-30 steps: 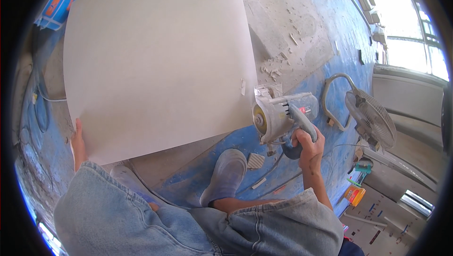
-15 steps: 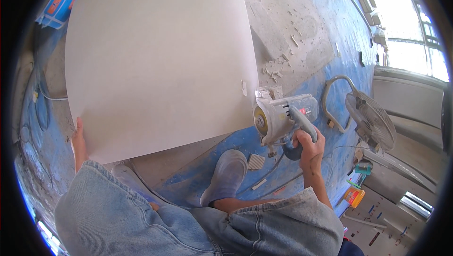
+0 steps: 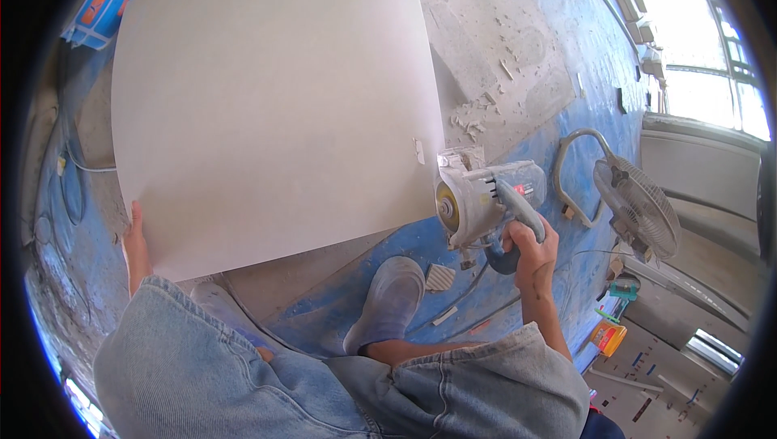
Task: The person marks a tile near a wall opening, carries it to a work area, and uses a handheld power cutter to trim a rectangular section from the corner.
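Cutting looks barely begun: right hand (image 3: 530, 249) fingers wrap the tile cutter's (image 3: 486, 200) handle, disc at the uncut tile (image 3: 275, 107) edge, left hand (image 3: 136, 249) gripping its far edge.

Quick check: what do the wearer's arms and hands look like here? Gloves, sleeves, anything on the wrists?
Both hands are bare, no gloves. The right hand and its forearm are uncovered up to the knee, with no watch, band or sleeve in sight. Of the left hand only a narrow strip shows beside the tile edge; its wrist and forearm are hidden behind the light blue denim of the trouser leg, so any sleeve there cannot be told.
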Demonstrator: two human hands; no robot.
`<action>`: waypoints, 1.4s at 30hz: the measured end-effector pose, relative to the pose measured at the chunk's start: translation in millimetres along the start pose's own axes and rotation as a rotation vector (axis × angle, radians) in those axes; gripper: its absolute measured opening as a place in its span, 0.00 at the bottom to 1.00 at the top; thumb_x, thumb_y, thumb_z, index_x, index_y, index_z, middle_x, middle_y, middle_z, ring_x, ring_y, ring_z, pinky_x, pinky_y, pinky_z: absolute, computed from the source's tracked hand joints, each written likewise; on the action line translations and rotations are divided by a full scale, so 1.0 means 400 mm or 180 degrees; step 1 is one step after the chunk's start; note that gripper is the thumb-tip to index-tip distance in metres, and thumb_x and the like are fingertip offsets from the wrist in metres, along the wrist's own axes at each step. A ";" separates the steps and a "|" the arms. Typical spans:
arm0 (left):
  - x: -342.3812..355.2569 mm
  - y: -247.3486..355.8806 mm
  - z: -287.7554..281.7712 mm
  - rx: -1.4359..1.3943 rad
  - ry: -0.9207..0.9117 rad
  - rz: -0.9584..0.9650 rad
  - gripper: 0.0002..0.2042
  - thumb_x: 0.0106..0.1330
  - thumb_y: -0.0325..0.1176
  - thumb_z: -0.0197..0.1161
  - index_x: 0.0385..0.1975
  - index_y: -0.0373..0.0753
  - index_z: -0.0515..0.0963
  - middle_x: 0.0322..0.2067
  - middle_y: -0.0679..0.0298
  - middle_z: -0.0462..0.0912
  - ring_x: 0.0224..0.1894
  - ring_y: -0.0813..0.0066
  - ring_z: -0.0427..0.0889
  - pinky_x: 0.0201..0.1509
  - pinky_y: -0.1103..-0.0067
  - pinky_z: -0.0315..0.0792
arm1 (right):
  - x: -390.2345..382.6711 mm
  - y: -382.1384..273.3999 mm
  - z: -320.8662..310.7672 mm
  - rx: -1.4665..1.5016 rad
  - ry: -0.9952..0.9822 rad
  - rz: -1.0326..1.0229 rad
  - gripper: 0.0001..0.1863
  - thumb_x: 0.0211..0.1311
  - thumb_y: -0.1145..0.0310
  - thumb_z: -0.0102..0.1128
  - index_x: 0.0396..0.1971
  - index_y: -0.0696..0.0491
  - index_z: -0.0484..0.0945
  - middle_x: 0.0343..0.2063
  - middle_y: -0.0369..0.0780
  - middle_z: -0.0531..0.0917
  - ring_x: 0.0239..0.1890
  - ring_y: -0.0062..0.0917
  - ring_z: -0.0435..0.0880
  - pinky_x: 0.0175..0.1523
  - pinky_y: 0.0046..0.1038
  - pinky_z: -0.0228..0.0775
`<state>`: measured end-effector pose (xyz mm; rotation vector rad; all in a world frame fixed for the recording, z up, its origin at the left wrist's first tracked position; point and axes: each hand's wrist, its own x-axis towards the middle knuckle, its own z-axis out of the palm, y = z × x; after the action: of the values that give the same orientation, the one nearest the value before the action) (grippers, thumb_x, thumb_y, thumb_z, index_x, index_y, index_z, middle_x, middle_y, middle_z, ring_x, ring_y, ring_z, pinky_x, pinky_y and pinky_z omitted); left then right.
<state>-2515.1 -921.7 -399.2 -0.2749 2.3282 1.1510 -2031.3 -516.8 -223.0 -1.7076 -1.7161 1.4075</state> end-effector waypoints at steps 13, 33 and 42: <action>-0.025 0.023 0.013 -0.0040 -0.0013 -0.0018 0.41 0.63 0.64 0.59 0.60 0.28 0.72 0.58 0.53 0.76 0.59 0.63 0.75 0.63 0.75 0.66 | 0.001 -0.014 0.000 -0.0076 -0.0015 0.0049 0.11 0.54 0.67 0.56 0.29 0.62 0.78 0.20 0.35 0.77 0.23 0.17 0.73 0.31 0.19 0.63; -0.003 0.004 0.003 -0.0438 -0.0298 -0.0054 0.35 0.67 0.60 0.59 0.55 0.29 0.76 0.52 0.60 0.80 0.52 0.71 0.77 0.58 0.79 0.68 | -0.067 -0.048 -0.104 0.0071 0.0179 0.0263 0.13 0.49 0.66 0.55 0.27 0.62 0.78 0.19 0.37 0.76 0.21 0.19 0.72 0.30 0.20 0.63; 0.056 -0.041 -0.033 -0.0727 -0.0693 -0.0338 0.37 0.67 0.62 0.56 0.61 0.32 0.71 0.59 0.60 0.75 0.58 0.69 0.74 0.63 0.76 0.66 | -0.022 0.026 -0.072 0.0118 -0.0058 0.0178 0.11 0.51 0.67 0.58 0.29 0.60 0.79 0.20 0.34 0.77 0.22 0.15 0.72 0.29 0.19 0.61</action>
<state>-2532.1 -941.0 -415.9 -0.3332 1.9733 1.3247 -2000.4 -515.4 -214.9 -1.7406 -1.6532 1.4744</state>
